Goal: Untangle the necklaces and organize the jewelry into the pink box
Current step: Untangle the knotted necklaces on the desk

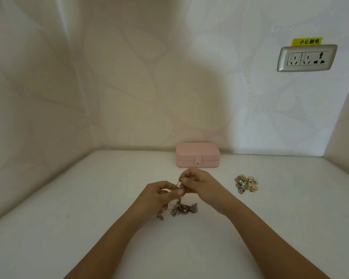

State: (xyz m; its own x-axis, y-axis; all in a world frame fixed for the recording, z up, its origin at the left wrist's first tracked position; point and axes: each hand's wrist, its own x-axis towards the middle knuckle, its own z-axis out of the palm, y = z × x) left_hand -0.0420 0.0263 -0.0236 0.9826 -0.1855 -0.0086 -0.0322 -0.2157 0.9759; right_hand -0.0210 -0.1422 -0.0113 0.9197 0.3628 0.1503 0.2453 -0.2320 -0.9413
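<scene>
Necklaces [182,210] sit in 1 tangled silvery clump near the middle of the white tabletop [69,198], which fills the lower half of the view. Pale patterned walls [129,77] close it in at the back and on both sides. A silver socket plate [307,58] is set in the wall at upper right. The pink box [197,156] stands at the back of the tabletop against the wall, lid down.

2 bare forearms reach in from below. The left hand [159,195] and the right hand [201,184] meet just above the clump, in front of the box. The fingers and thumb of each are curled and pinch strands lifted from the tangle, while the rest of the chains trails down onto the tabletop.

Well to the right lies a small heap of rings and charms [246,184], apart from both hands. A yellow sticker [306,41] sits just above the socket plate. The box's tab [198,160] hangs down over its front. A tiny silver piece [178,183] shows between the 2 sets of fingertips.
</scene>
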